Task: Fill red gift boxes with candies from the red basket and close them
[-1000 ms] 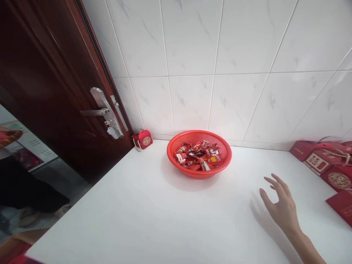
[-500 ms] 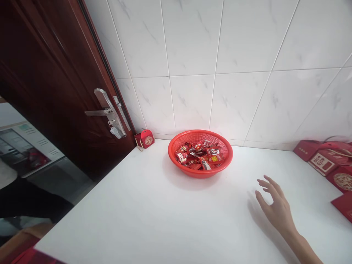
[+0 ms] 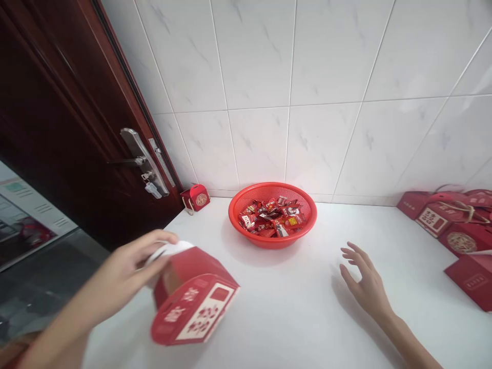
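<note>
My left hand [image 3: 142,261] grips a red cardboard box [image 3: 196,302] by its white upper edge, above the left front of the white table. The box is tilted, with pale lettering on its side, and its top gapes open. Over the table at the right, my right hand [image 3: 363,284] holds nothing, its fingers apart and slightly curled. A red plastic basket [image 3: 272,242] stands between and beyond the hands, near the wall. Inside it lie several red-wrapped packets [image 3: 274,215].
A small red box [image 3: 200,200] with a cord handle stands at the table's back left corner, by the dark wooden door [image 3: 77,102]. Several red boxes [image 3: 461,230] are grouped at the right, near the tiled wall [image 3: 326,66]. The white table [image 3: 284,312] extends along the wall.
My left hand has come into view from the left with the red box in it. The view has shifted slightly to the right. My right hand keeps its open shape.
</note>
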Available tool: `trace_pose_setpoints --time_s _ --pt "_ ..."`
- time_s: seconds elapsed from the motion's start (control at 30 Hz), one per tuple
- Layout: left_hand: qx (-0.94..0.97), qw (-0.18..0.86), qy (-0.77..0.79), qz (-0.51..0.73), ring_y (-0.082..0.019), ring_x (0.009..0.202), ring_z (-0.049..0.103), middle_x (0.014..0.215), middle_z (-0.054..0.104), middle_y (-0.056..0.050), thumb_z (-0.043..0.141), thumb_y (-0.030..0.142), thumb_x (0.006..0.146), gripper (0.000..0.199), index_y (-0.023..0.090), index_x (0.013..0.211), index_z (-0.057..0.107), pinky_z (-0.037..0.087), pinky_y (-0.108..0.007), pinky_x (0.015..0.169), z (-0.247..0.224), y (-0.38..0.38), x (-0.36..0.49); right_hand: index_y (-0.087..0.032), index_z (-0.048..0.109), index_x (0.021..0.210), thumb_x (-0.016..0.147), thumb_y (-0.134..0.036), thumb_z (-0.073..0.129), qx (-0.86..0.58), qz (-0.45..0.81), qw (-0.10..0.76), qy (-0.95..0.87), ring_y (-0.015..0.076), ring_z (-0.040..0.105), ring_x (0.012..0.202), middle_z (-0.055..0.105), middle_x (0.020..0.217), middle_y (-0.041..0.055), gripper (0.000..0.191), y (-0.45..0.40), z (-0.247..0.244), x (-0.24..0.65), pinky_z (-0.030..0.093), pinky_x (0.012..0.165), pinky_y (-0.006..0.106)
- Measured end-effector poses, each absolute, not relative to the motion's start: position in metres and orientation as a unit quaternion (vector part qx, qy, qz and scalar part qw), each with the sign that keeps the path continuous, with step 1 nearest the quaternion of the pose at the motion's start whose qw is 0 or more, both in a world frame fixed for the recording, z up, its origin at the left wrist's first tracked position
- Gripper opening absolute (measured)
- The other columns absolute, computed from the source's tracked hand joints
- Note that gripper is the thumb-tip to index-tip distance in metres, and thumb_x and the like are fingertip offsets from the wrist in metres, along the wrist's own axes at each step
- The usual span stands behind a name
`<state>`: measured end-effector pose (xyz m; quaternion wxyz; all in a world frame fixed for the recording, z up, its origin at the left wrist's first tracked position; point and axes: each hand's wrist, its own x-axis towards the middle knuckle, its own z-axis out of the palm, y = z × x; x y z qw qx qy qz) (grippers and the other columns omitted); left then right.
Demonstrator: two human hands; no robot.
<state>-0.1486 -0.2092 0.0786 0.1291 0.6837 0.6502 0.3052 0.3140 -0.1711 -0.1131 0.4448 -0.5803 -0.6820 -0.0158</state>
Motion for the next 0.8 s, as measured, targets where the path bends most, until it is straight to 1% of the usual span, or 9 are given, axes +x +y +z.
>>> trace_pose_setpoints --time_s 0.07,0.13,0.2,0.27,0.3,0.43,0.57,0.7,0.8 --pt "0.707 0.255 0.597 0.28 -0.015 0.064 0.064 0.071 0.069 0.002 0.052 0.053 0.086 0.038 0.019 0.083 0.067 0.052 -0.023 0.059 0.074 -0.186 -0.12 -0.024 0.058 0.117 0.098 -0.035 0.049 -0.569 -0.008 0.45 -0.688 0.0221 0.074 0.088 0.059 0.133 0.0151 0.024 -0.172 -0.112 0.309 0.065 0.072 0.039" --pt "0.733 0.295 0.551 0.268 -0.019 0.069 0.067 0.075 0.072 0.0 0.052 0.043 0.083 0.03 0.019 0.073 0.068 0.053 -0.025 0.062 0.063 -0.168 -0.088 -0.023 0.058 0.117 0.098 -0.034 0.05 -0.552 -0.001 0.461 -0.694 0.0214 0.074 0.088 0.06 0.132 0.0154 0.023 -0.173 -0.11 0.303 0.065 0.074 0.039" --pt "0.746 0.336 0.518 0.251 -0.022 0.085 0.072 0.089 0.078 -0.002 0.05 0.033 0.083 0.027 0.021 0.079 0.073 0.057 -0.029 0.076 0.047 -0.157 -0.058 -0.023 0.058 0.117 0.099 -0.032 0.051 -0.533 0.013 0.475 -0.7 0.021 0.074 0.086 0.061 0.129 0.0155 0.022 -0.176 -0.107 0.293 0.064 0.075 0.039" --pt "0.752 0.381 0.477 0.248 -0.023 0.101 0.072 0.102 0.079 -0.002 0.052 0.027 0.083 0.026 0.021 0.086 0.076 0.056 -0.031 0.092 0.032 -0.15 -0.033 -0.022 0.058 0.118 0.099 -0.031 0.052 -0.514 0.037 0.489 -0.704 0.021 0.073 0.085 0.063 0.127 0.0152 0.022 -0.18 -0.103 0.279 0.064 0.074 0.039" --pt "0.752 0.396 0.464 0.25 -0.023 0.105 0.072 0.106 0.078 -0.003 0.052 0.025 0.083 0.025 0.021 0.088 0.077 0.055 -0.031 0.095 0.025 -0.148 -0.023 -0.023 0.059 0.119 0.099 -0.031 0.052 -0.505 0.054 0.494 -0.706 0.0212 0.073 0.085 0.064 0.126 0.0151 0.023 -0.182 -0.101 0.272 0.064 0.073 0.039" --pt "0.769 0.4 0.433 0.247 -0.023 0.11 0.07 0.113 0.077 -0.005 0.055 0.017 0.08 0.031 0.019 0.101 0.078 0.054 -0.031 0.1 0.007 -0.144 0.003 -0.024 0.058 0.126 0.1 -0.034 0.052 -0.47 0.142 0.508 -0.708 0.0228 0.073 0.092 0.063 0.132 0.0148 0.028 -0.194 -0.091 0.24 0.064 0.078 0.038" --pt "0.793 0.375 0.421 0.231 -0.024 0.113 0.068 0.122 0.074 -0.004 0.059 0.019 0.081 0.037 0.02 0.115 0.075 0.055 -0.031 0.097 0.0 -0.143 0.013 -0.027 0.054 0.135 0.1 -0.04 0.052 -0.437 0.238 0.519 -0.694 0.0265 0.068 0.113 0.06 0.14 0.0131 0.038 -0.204 -0.077 0.221 0.06 0.092 0.041" --pt "0.801 0.374 0.414 0.217 -0.027 0.117 0.066 0.131 0.069 -0.006 0.065 0.022 0.079 0.045 0.02 0.124 0.071 0.054 -0.033 0.097 0.001 -0.141 0.015 -0.03 0.052 0.142 0.098 -0.047 0.054 -0.419 0.304 0.51 -0.687 0.031 0.055 0.133 0.054 0.148 0.0118 0.047 -0.206 -0.059 0.215 0.053 0.105 0.048" --pt "0.811 0.384 0.385 0.217 -0.027 0.118 0.065 0.13 0.069 -0.007 0.067 0.023 0.08 0.046 0.021 0.126 0.07 0.052 -0.034 0.099 0.005 -0.137 0.015 -0.033 0.062 0.135 0.098 -0.049 0.054 -0.402 0.318 0.476 -0.715 0.0325 0.044 0.143 0.042 0.158 0.0089 0.041 -0.206 -0.051 0.214 0.045 0.113 0.05"
